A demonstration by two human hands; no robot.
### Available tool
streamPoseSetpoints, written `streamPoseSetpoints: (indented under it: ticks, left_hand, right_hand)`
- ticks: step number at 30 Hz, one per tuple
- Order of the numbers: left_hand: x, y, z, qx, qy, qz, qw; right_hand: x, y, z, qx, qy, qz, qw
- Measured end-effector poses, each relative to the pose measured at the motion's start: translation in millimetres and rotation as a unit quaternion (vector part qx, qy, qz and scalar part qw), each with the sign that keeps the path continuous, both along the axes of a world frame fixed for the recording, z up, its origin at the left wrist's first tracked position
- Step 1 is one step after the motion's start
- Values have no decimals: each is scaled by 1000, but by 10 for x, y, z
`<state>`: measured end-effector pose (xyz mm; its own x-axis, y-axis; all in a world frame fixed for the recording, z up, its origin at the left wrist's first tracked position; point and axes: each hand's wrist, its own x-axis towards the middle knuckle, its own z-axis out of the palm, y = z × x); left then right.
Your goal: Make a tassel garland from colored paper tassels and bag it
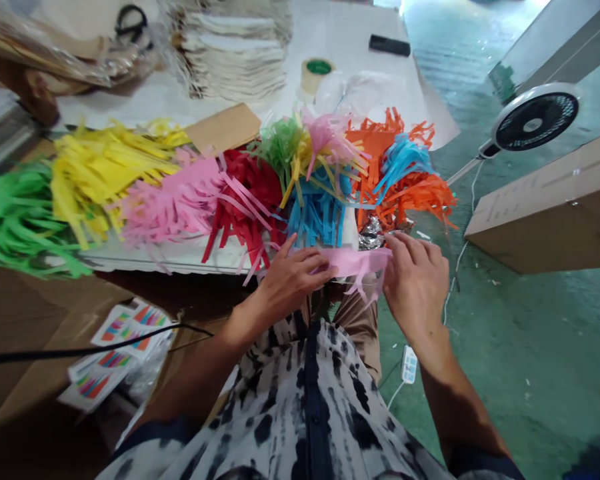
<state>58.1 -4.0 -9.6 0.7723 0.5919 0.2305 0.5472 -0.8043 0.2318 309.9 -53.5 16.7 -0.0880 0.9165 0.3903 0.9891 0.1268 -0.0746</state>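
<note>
A strip of pink fringed paper (355, 263) stretches between my two hands at the table's near edge. My left hand (293, 280) lies on its left end with fingers closed over it. On the right end, my right hand (415, 280) pinches the strip with curled fingers. Just behind the hands lie a blue fringe pile (317, 210) and a red one (245, 207). A crumpled silver bit (373, 235) sits by my right fingertips.
Piles of fringed paper in green (15, 220), yellow (100, 167), pink (173, 200) and orange (400, 180) cover the table. A tape roll (316, 72), stacked paper (235, 47) and scissors (130, 23) lie behind. A fan (535, 120), a cardboard box (550, 207) and a power strip (409, 363) stand on the green floor.
</note>
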Motion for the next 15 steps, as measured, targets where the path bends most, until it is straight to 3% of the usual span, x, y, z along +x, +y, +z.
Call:
streamPoseSetpoints:
  ticks: [2,5,10,15]
  left_hand:
    - [26,-33,37,6,9,2,1000]
    - [56,-65,36,11,18,5,1000]
    - [-98,-96,-68,21,-16,-2,1000]
    - [-530,-139,12,19,-37,68,997]
  right_hand:
    - [-20,-138,3,26,5,87,996]
    - [-140,-291,-140,-5,-10,187,982]
    - [-137,-310,-420,-13,-29,156,987]
    - [-46,-254,-441,16,-17,169,985]
